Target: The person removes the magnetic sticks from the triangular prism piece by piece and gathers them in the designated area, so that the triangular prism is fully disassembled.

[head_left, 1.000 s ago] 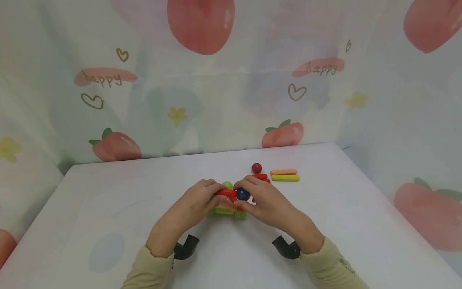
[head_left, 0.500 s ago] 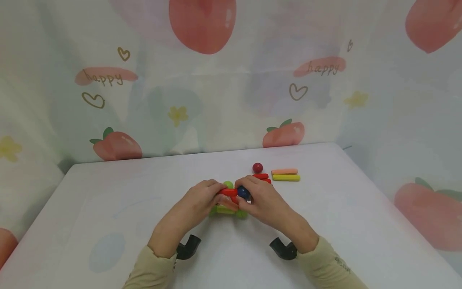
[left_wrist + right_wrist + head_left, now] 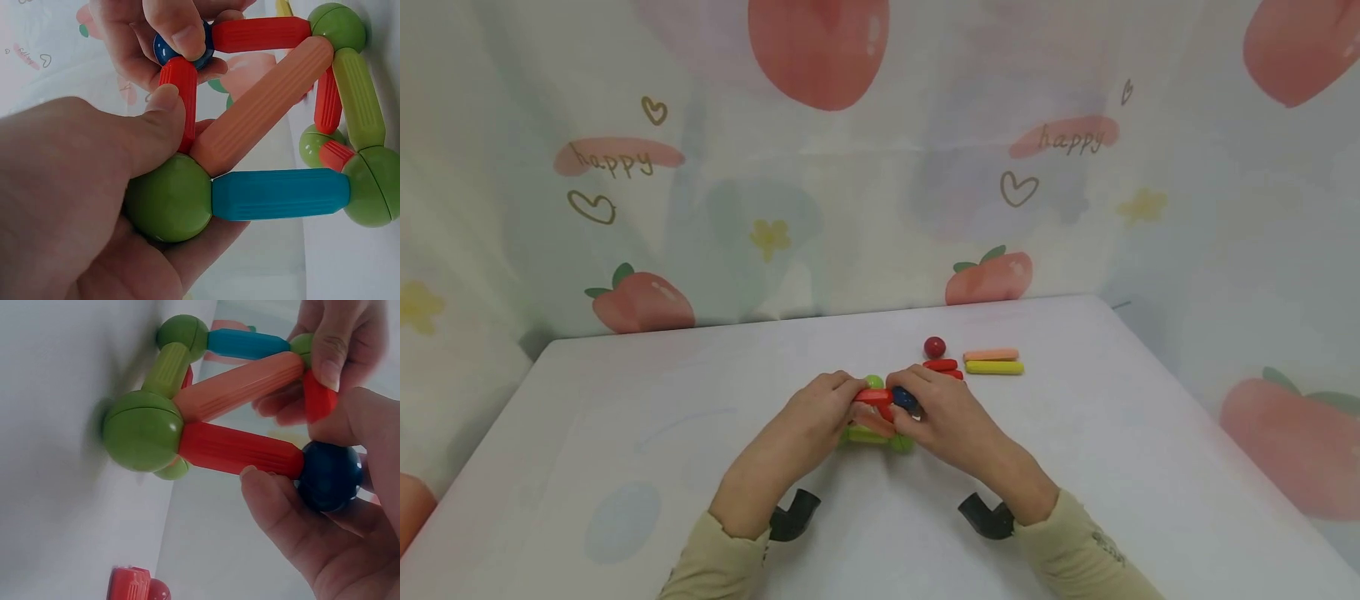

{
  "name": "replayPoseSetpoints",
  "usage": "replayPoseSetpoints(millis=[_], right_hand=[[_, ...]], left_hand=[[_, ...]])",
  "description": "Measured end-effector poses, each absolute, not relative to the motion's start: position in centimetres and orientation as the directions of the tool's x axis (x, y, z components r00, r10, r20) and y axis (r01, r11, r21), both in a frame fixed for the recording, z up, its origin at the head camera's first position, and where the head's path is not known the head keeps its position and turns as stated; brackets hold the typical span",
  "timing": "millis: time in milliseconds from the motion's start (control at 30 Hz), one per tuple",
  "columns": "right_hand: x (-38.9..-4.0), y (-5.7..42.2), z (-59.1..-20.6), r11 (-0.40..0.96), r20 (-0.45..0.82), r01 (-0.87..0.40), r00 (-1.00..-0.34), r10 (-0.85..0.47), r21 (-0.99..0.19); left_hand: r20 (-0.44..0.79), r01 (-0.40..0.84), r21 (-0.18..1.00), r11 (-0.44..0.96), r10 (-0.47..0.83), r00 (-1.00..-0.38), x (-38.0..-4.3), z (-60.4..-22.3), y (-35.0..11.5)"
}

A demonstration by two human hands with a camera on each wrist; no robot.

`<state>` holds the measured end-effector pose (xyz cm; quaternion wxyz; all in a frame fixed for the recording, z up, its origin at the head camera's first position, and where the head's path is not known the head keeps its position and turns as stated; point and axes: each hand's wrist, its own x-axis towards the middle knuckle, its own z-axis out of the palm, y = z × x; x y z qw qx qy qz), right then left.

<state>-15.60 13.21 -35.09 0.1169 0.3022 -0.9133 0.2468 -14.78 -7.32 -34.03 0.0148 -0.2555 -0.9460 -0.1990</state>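
A frame of balls and ribbed building sticks stands on the table, gripped from both sides. My left hand (image 3: 808, 417) holds a corner: its thumb presses a short red stick (image 3: 178, 81) beside a green ball (image 3: 169, 197), fingers beneath. With my right hand (image 3: 951, 421) I pinch a dark blue ball (image 3: 328, 475) at the top, where two red sticks meet. One of them, the red stick (image 3: 240, 449), runs down to a lower green ball (image 3: 142, 430). A salmon stick (image 3: 265, 103) slants across the side, above a teal stick (image 3: 281, 195).
Behind the right hand lie a dark red ball (image 3: 935, 347), red sticks (image 3: 940, 365), a salmon stick (image 3: 990, 355) and a yellow stick (image 3: 995, 367). Black bent pieces (image 3: 795, 515) show beside both wrists. A fruit-print cloth (image 3: 865, 208) hangs behind the table.
The right hand has turned slightly and covers more of the dark blue ball than a second ago. The right forearm has drawn a little inward; the left hand has barely moved.
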Motion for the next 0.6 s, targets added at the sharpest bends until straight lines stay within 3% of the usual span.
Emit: replayPoseSetpoints(millis=[400, 600], right_hand=[[-16.2, 13.9, -35.0, 0.682, 0.443, -0.595, -0.794, -0.416, -0.426], [-16.8, 15.1, -34.6, 0.693, 0.416, -0.555, -0.824, -0.384, -0.459]], left_hand=[[0.157, 0.504, 0.353, 0.788, 0.481, -0.862, -14.7, -34.1, -7.4], [0.161, 0.503, 0.348, 0.791, 0.478, -0.863, -14.6, -34.2, -7.4]])
